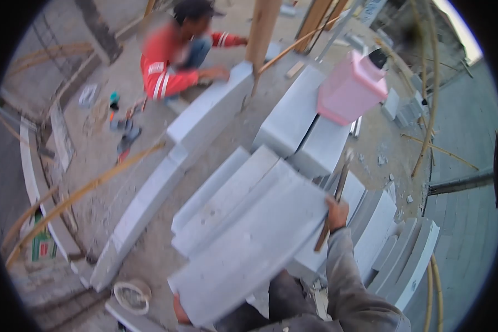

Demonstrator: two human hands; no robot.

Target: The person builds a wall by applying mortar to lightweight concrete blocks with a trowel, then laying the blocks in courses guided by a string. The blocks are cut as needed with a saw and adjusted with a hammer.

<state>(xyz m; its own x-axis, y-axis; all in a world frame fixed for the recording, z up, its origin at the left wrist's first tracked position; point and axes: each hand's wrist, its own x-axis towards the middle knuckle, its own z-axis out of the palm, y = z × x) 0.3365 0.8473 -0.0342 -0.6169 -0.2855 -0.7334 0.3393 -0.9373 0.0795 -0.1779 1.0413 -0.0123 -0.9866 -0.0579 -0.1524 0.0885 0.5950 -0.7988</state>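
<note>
Grey slab [249, 238] tilted above the stack [221, 188] | left hand [180, 312] grips its lower corner | right hand [337, 213] closed on handle [340, 185] at its upper edge | I should keep it level

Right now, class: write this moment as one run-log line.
left hand: under grey slab, lower corner | right hand: at slab's upper corner, gripping wooden handle | co-worker: crouched, hand on block

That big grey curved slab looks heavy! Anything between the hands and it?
Nothing visible: the left hand holds the grey curved stone slab from below. The right hand, at its upper edge, also grips a wooden handle.
</note>
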